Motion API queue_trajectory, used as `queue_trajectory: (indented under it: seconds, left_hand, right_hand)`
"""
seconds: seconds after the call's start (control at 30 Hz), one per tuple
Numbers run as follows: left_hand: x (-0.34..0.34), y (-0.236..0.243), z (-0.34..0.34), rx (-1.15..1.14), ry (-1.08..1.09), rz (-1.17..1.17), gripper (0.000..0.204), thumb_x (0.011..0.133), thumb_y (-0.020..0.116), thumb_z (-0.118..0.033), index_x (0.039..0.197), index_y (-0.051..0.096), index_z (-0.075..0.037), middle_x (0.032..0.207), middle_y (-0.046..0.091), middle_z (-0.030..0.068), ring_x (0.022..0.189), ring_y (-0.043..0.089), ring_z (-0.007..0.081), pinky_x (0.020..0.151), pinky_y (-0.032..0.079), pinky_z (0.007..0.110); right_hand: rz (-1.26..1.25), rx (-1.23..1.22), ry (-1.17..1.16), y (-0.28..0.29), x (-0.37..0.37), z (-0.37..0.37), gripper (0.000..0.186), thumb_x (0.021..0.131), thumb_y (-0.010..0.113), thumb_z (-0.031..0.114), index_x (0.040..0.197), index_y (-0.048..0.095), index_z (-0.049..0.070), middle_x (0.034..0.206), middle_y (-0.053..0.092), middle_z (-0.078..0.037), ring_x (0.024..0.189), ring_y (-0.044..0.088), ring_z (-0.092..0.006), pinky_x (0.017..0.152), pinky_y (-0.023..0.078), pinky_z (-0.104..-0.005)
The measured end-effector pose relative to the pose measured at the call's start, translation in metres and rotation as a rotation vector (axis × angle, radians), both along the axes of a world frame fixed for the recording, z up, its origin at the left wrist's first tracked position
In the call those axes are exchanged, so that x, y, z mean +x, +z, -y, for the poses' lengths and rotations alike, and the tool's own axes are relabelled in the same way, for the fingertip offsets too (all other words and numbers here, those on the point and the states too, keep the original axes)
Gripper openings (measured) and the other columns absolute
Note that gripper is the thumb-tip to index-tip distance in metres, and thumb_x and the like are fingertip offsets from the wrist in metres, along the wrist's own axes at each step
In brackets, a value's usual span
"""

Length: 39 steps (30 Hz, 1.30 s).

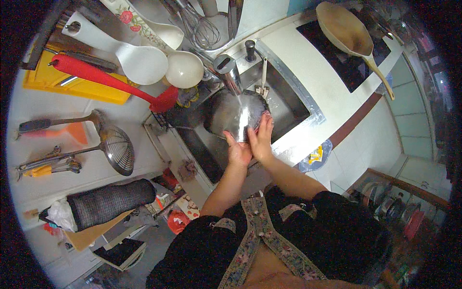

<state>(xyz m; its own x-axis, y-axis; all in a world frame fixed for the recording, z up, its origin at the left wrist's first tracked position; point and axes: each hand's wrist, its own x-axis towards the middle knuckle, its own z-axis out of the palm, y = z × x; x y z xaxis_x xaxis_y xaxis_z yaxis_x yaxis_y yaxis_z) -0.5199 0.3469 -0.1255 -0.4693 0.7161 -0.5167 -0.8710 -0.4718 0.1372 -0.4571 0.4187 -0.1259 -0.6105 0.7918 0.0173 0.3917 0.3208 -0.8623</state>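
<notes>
A shiny round metal bowl (236,113) sits beneath the chrome faucet (226,67) in the steel sink (195,149). My left hand (238,152) grips its near edge, the thumb showing and the other fingers partly hidden. On the bowl's right side lies my right hand (261,139), its fingers pressed along the metal. Both hands are close together, almost touching. Glare on the bowl makes it hard to tell whether water is running into it. A brush-like tool with a pale handle (264,72) stands in the sink behind the bowl.
Right of the sink, a tan frying pan (346,31) rests on a black cooktop (332,58), handle over the counter edge. Ladles, a white spoon (144,65), a red spatula (110,82) and a skimmer (118,149) hang at left. A whisk (199,31) stands behind the faucet.
</notes>
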Motion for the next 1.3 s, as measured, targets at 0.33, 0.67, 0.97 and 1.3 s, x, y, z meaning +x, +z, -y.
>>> queue_trajectory:
  seconds: [0.33,0.67,0.97,1.3]
  left_hand:
    - [-0.032,0.011,0.066,-0.487,0.114,-0.123,0.084,0.087,0.043,-0.074,0.145,0.039,-0.013,0.149,0.04,0.006,0.137,0.036,0.0289,0.112,0.028,0.051]
    - [-0.09,-0.009,0.115,-0.728,-0.092,-0.434,0.067,0.091,0.059,-0.053,0.128,0.053,0.003,0.126,0.058,0.0129,0.112,0.057,0.027,0.097,0.044,0.042]
    - [-0.084,0.021,0.088,-0.964,-0.17,-0.867,0.036,0.087,0.072,-0.036,0.082,0.07,0.0,0.075,0.065,0.0021,0.063,0.059,0.013,0.059,0.048,0.029]
    - [-0.069,0.035,0.046,-1.042,-0.183,-0.903,0.037,0.087,0.072,-0.034,0.079,0.069,0.001,0.071,0.062,0.0002,0.063,0.053,0.0096,0.059,0.043,0.028]
  right_hand:
    - [-0.079,-1.493,-0.176,-0.045,-0.026,-0.094,0.079,0.09,0.037,0.073,0.13,0.056,0.008,0.124,0.062,-0.01,0.112,0.058,-0.027,0.094,0.046,-0.0416]
    - [-0.012,-1.22,0.274,-0.05,-0.097,-0.128,0.068,0.084,0.056,0.066,0.124,0.06,0.01,0.115,0.066,-0.01,0.1,0.063,-0.0246,0.087,0.049,-0.0397]
    - [0.176,-0.415,0.598,0.03,-0.129,-0.111,0.062,0.086,0.059,0.058,0.123,0.062,0.008,0.102,0.066,-0.009,0.091,0.062,-0.0212,0.084,0.048,-0.0341]
    - [-0.028,0.699,0.712,0.07,-0.06,-0.028,0.059,0.092,0.054,0.037,0.144,0.041,0.013,0.147,0.041,-0.012,0.138,0.036,-0.0341,0.106,0.03,-0.0592]
